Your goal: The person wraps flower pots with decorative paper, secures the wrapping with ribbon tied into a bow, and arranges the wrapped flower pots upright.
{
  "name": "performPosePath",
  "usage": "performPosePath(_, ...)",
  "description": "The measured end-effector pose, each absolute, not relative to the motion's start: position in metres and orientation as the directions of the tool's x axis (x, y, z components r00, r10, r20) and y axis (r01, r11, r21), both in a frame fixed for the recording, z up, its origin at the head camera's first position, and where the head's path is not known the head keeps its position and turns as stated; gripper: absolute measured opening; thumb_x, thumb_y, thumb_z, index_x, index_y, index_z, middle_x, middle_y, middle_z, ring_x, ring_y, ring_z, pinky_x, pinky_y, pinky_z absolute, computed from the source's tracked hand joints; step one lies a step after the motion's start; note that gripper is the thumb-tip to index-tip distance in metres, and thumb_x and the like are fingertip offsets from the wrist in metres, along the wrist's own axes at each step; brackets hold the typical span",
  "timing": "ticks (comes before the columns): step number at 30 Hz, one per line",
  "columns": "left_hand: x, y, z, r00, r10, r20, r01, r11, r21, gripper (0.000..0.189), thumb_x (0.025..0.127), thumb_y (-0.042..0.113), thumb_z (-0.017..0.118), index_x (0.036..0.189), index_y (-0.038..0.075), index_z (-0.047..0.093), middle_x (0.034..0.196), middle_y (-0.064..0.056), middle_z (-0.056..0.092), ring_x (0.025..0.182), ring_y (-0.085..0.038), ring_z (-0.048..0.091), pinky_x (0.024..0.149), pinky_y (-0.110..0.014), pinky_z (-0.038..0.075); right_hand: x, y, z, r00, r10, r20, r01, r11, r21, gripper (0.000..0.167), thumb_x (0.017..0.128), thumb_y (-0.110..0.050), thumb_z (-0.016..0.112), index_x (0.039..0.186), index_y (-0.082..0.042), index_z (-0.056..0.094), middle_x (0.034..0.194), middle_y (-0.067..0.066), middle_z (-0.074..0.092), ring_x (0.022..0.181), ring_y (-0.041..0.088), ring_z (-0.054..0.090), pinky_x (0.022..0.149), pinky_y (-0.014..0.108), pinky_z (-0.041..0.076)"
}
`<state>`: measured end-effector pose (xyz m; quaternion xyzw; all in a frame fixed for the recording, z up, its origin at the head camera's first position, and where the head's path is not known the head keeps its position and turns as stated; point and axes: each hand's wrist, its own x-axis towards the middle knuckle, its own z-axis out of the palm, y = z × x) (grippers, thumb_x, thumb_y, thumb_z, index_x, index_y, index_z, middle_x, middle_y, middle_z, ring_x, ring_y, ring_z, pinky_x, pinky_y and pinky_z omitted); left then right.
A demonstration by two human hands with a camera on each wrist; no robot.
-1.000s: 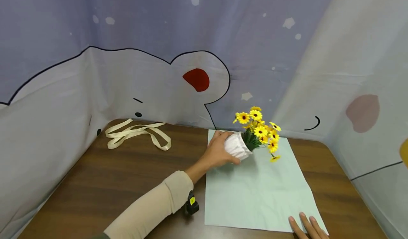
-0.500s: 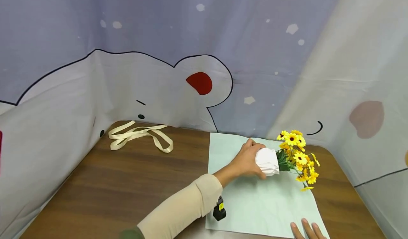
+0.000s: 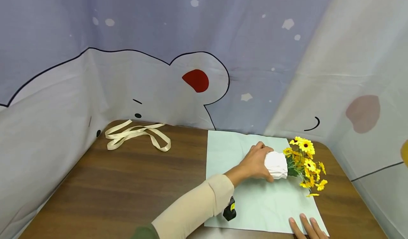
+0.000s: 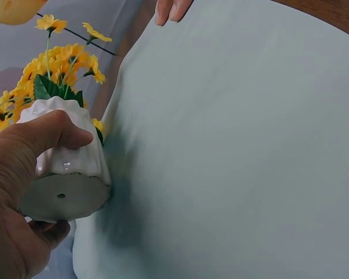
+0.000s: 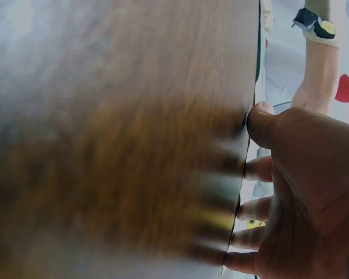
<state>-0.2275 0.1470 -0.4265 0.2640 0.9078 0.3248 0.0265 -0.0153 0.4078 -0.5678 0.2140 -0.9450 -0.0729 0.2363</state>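
A person's left hand [image 3: 256, 164] grips a glossy white fluted pot [image 3: 276, 165] of yellow dark-centred flowers [image 3: 310, 165] over the right part of a pale green rectangular sheet [image 3: 255, 203], seemingly paper. The right hand [image 3: 307, 227] rests straight fingers on its near right corner. Holding the pot firmly, flowers uncrushed, corner pinned flat, seems wise. The pot's long axis runs left to right, flowers pointing right and slightly near.
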Motion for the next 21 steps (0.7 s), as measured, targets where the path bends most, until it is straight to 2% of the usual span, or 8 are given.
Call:
performPosePath(3, -0.227, 0.151, -0.427, -0.858, 0.5, 0.122, 0.463, 0.646, 0.607, 0.096, 0.067, 0.029, 0.11, 0.153, 0.024, 0.067, 0.131, 0.008, 0.06, 0.107, -0.004, 0.05, 0.089, -0.012, 0.044, -0.016, 0.404, -0.566, -0.809, -0.414, 0.417, -0.354, 0.91, 0.217, 0.11, 0.089, -0.102, 0.046, 0.166, -0.063, -0.021, 0.138, 0.015, 0.079, 0.116, 0.046, 0.075, 0.079, 0.065, 0.063)
performPosePath(7, -0.225, 0.156, -0.428, -0.866, 0.486, 0.12, 0.452, 0.655, 0.606, 0.099, 0.067, 0.03, 0.109, 0.155, 0.023, 0.065, 0.134, 0.008, 0.06, 0.111, -0.005, 0.05, 0.092, -0.012, 0.045, -0.016, 0.401, -0.563, -0.79, -0.424, 0.442, -0.362, 0.906, 0.221, 0.106, 0.091, -0.102, 0.041, 0.168, -0.061, -0.019, 0.135, 0.015, 0.08, 0.112, 0.046, 0.076, 0.075, 0.064, 0.062)
performPosePath(10, -0.223, 0.159, -0.429, -0.874, 0.472, 0.118, 0.441, 0.665, 0.602, 0.101, 0.067, 0.031, 0.11, 0.157, 0.023, 0.064, 0.138, 0.008, 0.061, 0.114, -0.006, 0.052, 0.094, -0.012, 0.047, -0.015, 0.399, -0.562, -0.799, -0.421, 0.43, -0.365, 0.907, 0.211, 0.11, 0.09, -0.102, 0.047, 0.167, -0.062, -0.021, 0.13, 0.017, 0.081, 0.112, 0.048, 0.077, 0.075, 0.066, 0.062)
performPosePath(14, -0.221, 0.162, -0.43, -0.875, 0.468, 0.12, 0.44, 0.668, 0.6, 0.101, 0.068, 0.033, 0.11, 0.157, 0.023, 0.064, 0.141, 0.008, 0.062, 0.117, -0.006, 0.053, 0.098, -0.011, 0.047, -0.013, 0.399, -0.561, -0.828, -0.397, 0.396, -0.35, 0.918, 0.189, 0.117, 0.085, -0.102, 0.054, 0.164, -0.064, -0.025, 0.132, 0.017, 0.081, 0.114, 0.049, 0.077, 0.078, 0.068, 0.061)
performPosePath(21, -0.22, 0.163, -0.431, -0.876, 0.467, 0.122, 0.438, 0.662, 0.608, 0.103, 0.07, 0.035, 0.109, 0.161, 0.023, 0.061, 0.149, 0.007, 0.061, 0.126, -0.008, 0.055, 0.103, -0.013, 0.048, -0.014, 0.402, -0.563, -0.806, -0.407, 0.43, -0.355, 0.913, 0.2, 0.111, 0.088, -0.103, 0.048, 0.167, -0.063, -0.02, 0.13, 0.016, 0.082, 0.112, 0.047, 0.076, 0.076, 0.066, 0.061)
